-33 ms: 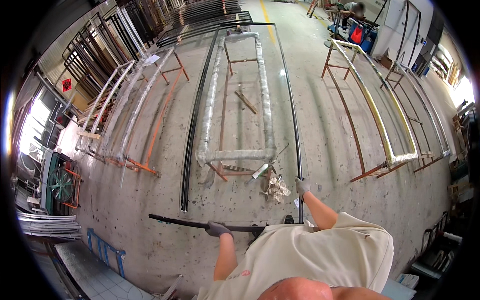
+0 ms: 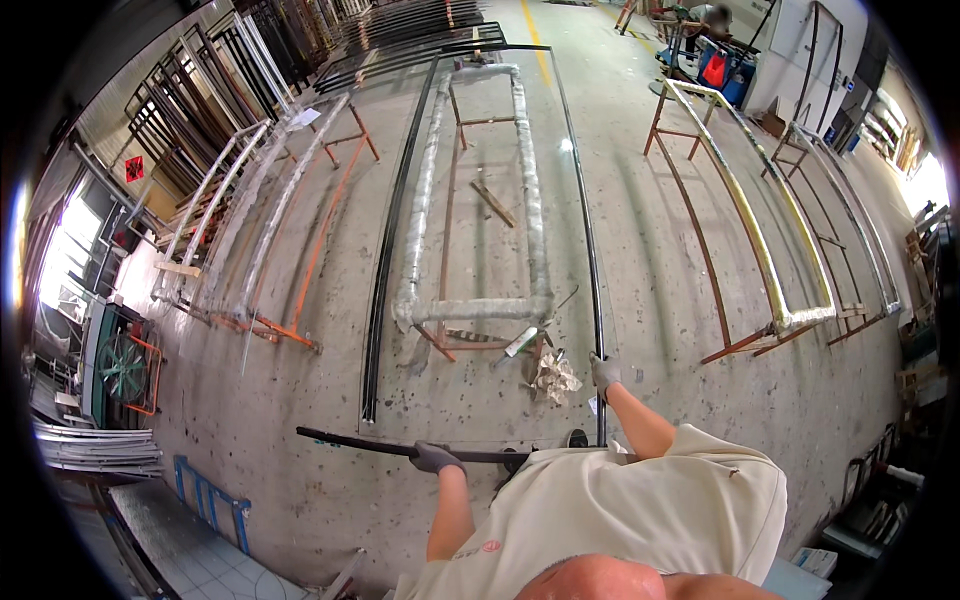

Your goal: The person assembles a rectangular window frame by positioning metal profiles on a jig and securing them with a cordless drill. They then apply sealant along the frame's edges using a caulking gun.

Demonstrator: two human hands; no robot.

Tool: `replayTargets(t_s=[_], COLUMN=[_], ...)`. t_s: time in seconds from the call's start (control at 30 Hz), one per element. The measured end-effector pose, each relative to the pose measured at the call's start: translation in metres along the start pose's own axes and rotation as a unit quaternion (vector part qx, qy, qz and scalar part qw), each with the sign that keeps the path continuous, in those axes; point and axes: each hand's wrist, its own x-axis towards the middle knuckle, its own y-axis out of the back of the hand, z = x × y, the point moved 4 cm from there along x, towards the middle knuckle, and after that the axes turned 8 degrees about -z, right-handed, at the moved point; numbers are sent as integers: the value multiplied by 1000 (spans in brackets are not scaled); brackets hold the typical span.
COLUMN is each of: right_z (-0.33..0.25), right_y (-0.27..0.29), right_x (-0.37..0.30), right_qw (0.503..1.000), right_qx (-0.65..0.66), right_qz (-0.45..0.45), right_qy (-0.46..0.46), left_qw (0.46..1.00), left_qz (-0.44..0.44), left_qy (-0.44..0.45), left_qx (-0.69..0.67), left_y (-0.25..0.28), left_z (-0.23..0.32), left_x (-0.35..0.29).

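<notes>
In a grey glove, my left hand is closed round a black bar that runs across in front of my body. That bar's left end sticks out free; my shirt hides part of its right side. My right hand, also gloved, is closed on a long black rail that stretches away to a far black crosspiece. The near end of this rail comes down to the cross bar beside my shirt; the exact contact is hidden. Another pair of long black rails lies to the left, their near ends apart from the cross bar.
Between the rails stands a trestle with a wrapped top. Beside it are crumpled paper and a white tube. More trestles stand left and right. A fan is at far left; a person is at the back.
</notes>
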Motion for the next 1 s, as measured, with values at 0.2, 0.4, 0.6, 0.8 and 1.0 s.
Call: replayTargets(t_s=[0.2, 0.4, 0.6, 0.8, 1.0], right_z=[-1, -5, -8, -8, -7], right_y=[-16, -21, -25, -35, -47], right_x=[-14, -27, -37, -45, -36], right_qw=[996, 997, 998, 996, 997], right_qx=[79, 66, 60, 72, 64], right_qz=[-29, -27, -34, -39, -49], right_qy=[-26, -12, -1, -17, -18], left_qw=[999, 999, 1000, 1000, 1000], left_qz=[-25, -11, -20, -3, -7], left_qy=[32, 25, 3, -4, 21], left_qx=[3, 17, 10, -2, 21], left_y=[7, 15, 25, 24, 33], left_z=[19, 20, 17, 53, 38], left_x=[-1, 9, 27, -1, 26])
